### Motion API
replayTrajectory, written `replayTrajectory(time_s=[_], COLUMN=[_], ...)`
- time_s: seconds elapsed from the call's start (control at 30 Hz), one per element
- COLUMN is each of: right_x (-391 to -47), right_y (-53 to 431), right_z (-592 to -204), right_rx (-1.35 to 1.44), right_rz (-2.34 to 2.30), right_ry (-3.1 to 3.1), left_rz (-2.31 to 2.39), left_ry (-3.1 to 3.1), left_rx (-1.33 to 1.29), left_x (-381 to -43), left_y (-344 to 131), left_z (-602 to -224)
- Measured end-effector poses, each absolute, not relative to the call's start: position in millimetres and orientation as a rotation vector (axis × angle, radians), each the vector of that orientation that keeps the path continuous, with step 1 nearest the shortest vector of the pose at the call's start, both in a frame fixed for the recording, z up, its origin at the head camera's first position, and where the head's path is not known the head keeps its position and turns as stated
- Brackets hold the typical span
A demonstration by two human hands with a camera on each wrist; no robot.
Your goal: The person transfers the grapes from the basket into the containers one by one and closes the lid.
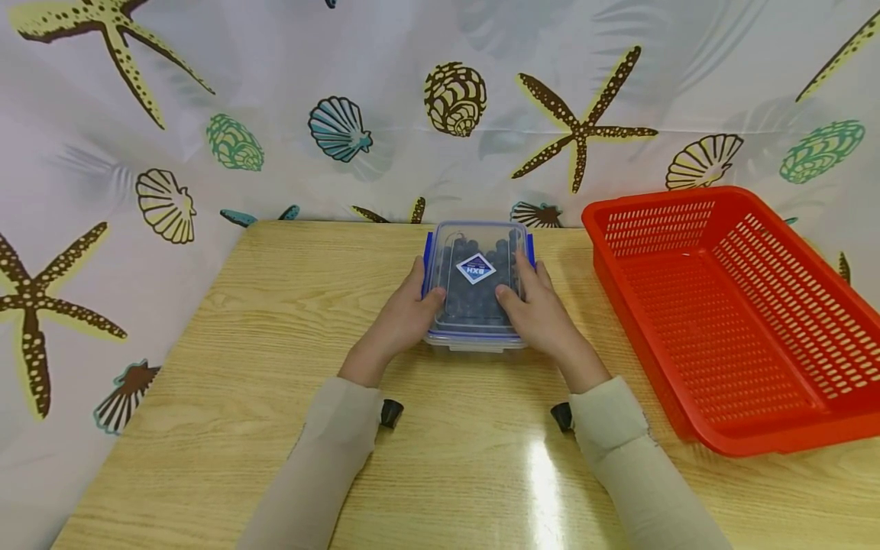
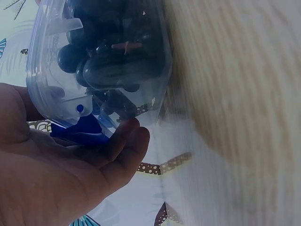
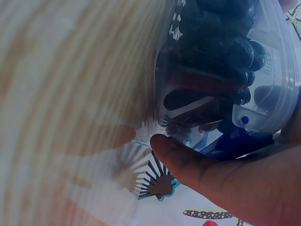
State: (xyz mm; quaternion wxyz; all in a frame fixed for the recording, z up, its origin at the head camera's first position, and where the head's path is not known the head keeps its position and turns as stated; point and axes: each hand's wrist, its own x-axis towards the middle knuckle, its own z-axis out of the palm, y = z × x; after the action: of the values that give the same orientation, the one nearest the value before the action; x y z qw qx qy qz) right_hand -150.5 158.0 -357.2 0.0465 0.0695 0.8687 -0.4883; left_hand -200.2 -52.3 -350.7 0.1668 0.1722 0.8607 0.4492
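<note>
A clear plastic food container [image 1: 474,317] stands near the back edge of the wooden table, its lid on. Dark grapes [image 2: 122,66] fill much of it, and a blue and white diamond label is on the lid. My left hand [image 1: 406,309] grips the container's left side and my right hand [image 1: 539,309] its right side, both thumbs over the lid. Blue side latches [image 2: 84,131] angle out from the walls, close to my fingers. In the right wrist view, my right hand [image 3: 235,181] reaches along the lower wall. Whether the base touches the table is hard to tell.
A red plastic basket [image 1: 660,382] with slotted walls stands on the right side of the wooden table [image 1: 275,367]. Behind the table hangs a white cloth [image 1: 406,46] printed with shells and starfish. Small black pieces [image 1: 392,413] show at both sleeve cuffs.
</note>
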Motion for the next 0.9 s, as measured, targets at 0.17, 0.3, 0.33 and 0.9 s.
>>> replayTrajectory(time_s=[0.17,0.3,0.33,0.9], right_x=[-149.9,-149.1,-149.2,-149.2], right_y=[158.2,158.4,158.5,158.2], right_z=[-357.2,-356.9,-357.1,-355.6], right_rx=[0.207,0.189,0.184,0.180], right_rz=[-1.493,-1.485,-1.481,-1.443], right_ry=[2.650,2.652,2.654,2.667], left_rz=[1.284,1.313,1.322,1.263], left_ry=[2.461,2.468,2.469,2.543], left_rx=[0.503,0.510,0.511,0.537], left_x=[-199.1,-198.4,-198.2,-194.7], left_y=[-50.9,-48.2,-47.4,-42.9], left_z=[-350.3,-350.5,-350.6,-348.2])
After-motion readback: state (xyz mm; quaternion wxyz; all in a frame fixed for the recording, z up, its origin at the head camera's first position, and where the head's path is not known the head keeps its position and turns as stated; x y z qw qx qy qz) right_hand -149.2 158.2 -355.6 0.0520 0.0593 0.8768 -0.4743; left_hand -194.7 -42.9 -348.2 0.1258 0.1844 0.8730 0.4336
